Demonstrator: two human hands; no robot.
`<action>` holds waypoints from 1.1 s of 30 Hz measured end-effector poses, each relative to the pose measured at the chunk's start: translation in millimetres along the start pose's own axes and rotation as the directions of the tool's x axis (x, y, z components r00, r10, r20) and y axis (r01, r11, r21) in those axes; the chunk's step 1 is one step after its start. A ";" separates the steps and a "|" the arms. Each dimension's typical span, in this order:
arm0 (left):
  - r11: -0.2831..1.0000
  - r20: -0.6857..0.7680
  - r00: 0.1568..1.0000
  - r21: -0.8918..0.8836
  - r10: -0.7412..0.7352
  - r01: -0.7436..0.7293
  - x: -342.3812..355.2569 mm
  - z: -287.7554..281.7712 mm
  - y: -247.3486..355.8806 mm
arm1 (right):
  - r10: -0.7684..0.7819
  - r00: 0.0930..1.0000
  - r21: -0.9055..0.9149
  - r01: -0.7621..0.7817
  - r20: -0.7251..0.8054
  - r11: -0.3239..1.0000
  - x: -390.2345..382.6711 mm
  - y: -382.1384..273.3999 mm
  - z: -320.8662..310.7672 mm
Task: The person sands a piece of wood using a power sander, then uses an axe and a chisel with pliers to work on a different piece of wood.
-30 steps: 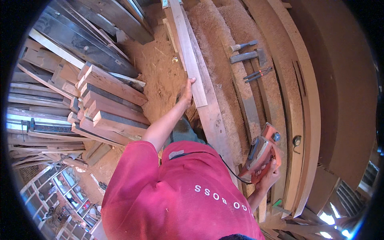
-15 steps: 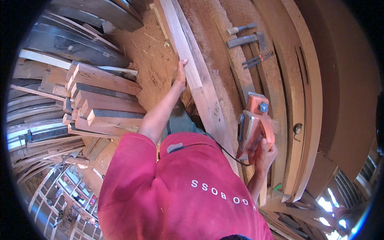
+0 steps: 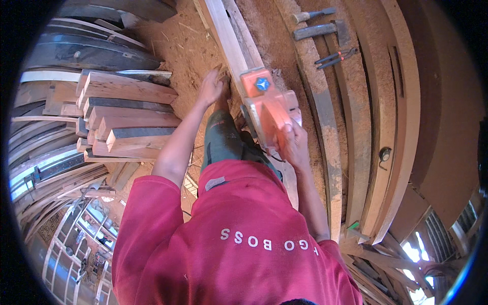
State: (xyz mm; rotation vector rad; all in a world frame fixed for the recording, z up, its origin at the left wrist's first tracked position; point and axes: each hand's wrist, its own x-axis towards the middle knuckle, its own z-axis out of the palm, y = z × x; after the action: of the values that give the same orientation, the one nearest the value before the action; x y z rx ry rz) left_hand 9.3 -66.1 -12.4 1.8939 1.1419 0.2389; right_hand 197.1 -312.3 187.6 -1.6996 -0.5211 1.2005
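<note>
My right hand is wrapped round the handle of an orange-red electric hand planer with a blue front knob. The planer's front end sits over a pale narrow board, which lies along a wider plank running away from me; whether its base touches the wood cannot be told. My left hand hovers left of the board, apart from it, fingers stretched forward and holding nothing visible. Below it, my knee and lower leg in dark trousers show beside the planer.
Stacked timber beams stand at the left. Right of the planer, a chisel, a hammer and pliers lie on sawdust-covered beams. A small round metal piece rests farther right. Sawdust covers the ground.
The planer has moved left and forward in my right hand, from beside the plank onto the pale board's near end. My left hand has let go of the board and shifted left.
</note>
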 end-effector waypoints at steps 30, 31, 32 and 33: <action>0.961 0.395 0.919 0.252 0.002 -0.110 15.2 -7.4 -28.9 | -0.350 0.936 -0.302 0.348 0.049 0.888 192.4 -81.0 94.2; 0.974 0.361 0.930 0.182 0.064 -0.137 17.0 -6.3 -31.3 | -0.268 0.961 -0.262 0.277 0.070 0.924 200.3 -88.8 96.9; 0.985 0.339 0.937 0.114 0.087 -0.133 13.9 -4.7 -32.7 | -0.177 0.980 -0.256 0.194 0.091 0.947 202.0 -94.9 96.6; 0.976 0.376 0.926 0.181 0.042 -0.118 16.1 -4.9 -28.2 | -0.089 0.990 -0.251 0.113 0.106 0.961 203.5 -97.3 94.8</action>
State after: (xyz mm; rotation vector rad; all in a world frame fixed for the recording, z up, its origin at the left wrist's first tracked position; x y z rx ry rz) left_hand -1.8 -45.4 -35.3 2.0553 0.8563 -0.1939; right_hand 216.3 -69.1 169.2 -1.8138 -0.8418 1.1821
